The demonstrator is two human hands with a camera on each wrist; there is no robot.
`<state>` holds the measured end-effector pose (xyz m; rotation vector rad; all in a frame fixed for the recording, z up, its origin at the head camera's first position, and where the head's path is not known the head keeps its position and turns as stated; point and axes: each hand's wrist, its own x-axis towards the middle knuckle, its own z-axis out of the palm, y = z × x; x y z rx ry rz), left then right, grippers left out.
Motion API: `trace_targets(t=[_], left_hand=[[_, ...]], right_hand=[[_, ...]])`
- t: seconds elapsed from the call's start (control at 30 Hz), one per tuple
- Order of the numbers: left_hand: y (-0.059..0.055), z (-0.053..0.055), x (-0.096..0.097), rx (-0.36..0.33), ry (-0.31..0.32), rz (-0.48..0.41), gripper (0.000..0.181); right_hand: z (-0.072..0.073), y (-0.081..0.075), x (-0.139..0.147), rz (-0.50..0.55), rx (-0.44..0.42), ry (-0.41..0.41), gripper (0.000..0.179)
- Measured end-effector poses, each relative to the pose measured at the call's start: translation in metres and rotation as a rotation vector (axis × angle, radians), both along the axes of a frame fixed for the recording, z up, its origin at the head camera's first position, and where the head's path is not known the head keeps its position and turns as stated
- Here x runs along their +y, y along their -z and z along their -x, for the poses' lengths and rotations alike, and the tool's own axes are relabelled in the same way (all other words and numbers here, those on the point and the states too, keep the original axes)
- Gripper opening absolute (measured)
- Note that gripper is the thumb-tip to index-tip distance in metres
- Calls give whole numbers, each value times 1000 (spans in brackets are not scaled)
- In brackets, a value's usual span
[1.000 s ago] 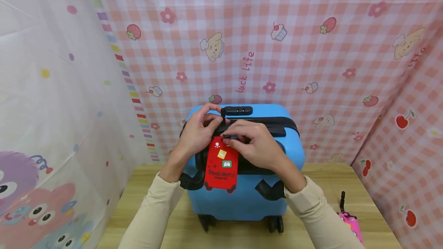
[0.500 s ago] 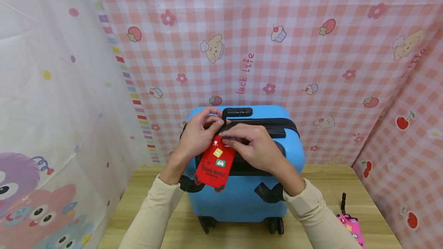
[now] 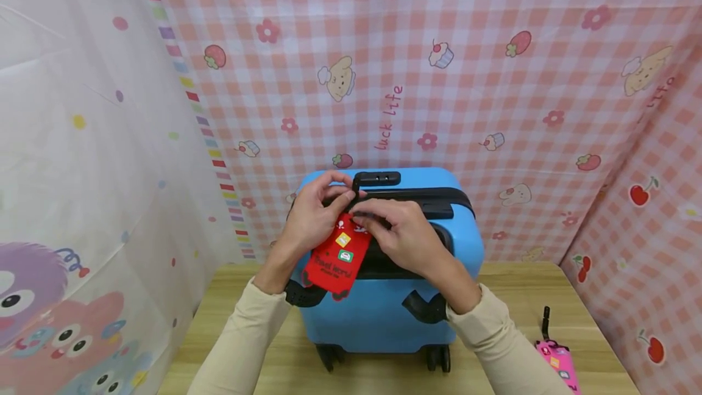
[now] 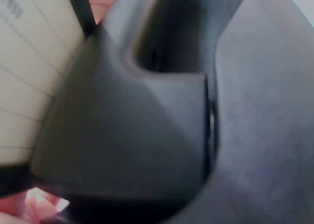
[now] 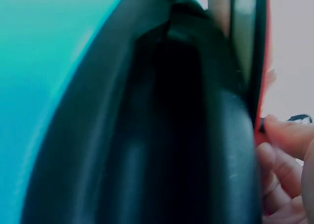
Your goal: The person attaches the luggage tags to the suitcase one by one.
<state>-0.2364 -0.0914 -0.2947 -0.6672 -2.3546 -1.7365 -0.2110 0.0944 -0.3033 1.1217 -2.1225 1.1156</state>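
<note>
A red luggage tag [image 3: 336, 258] shaped like a small suitcase hangs tilted in front of the upright blue suitcase [image 3: 384, 313], its lower end swung left. My left hand [image 3: 312, 215] pinches the tag's black strap [image 3: 356, 185] between thumb and fingers, beside the suitcase's black top handle. My right hand [image 3: 403, 233] pinches at the top of the tag, where the strap joins it; its fingertips hide that joint. In the left wrist view, the tag's lined back [image 4: 29, 81] shows beside the black handle [image 4: 122, 130]. The right wrist view shows fingers [image 5: 289, 140] at the tag's red edge.
A pink luggage tag [image 3: 556, 363] with a black strap lies at the right on the wooden table [image 3: 526, 297]. A black combination lock [image 3: 378, 178] sits on top of the suitcase. Patterned cloths [image 3: 466, 96] enclose the back and sides.
The red tag's lower end has swung left, from hanging nearly straight to tilted. Both hands keep their pinch and have shifted only slightly.
</note>
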Motion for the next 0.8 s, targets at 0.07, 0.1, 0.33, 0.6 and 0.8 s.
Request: trace_targets(t=[0.07,0.1,0.33,0.6,0.8], left_hand=[[1,0,0,12,-3,2,13],[1,0,0,14,-6,1,14],[3,-1,0,4,-31,-9,15],[3,-1,0,14,-34,-22,14],[2,-2,0,27,-34,-9,11]], right_hand=[[0,-2,-1,3,-28,7,20],[0,-3,-1,7,-45,8,22],[3,-8,-3,49,-145,-14,34],[8,-7,-3,128,-171,14,31],[10,-6,0,149,-208,-14,31]])
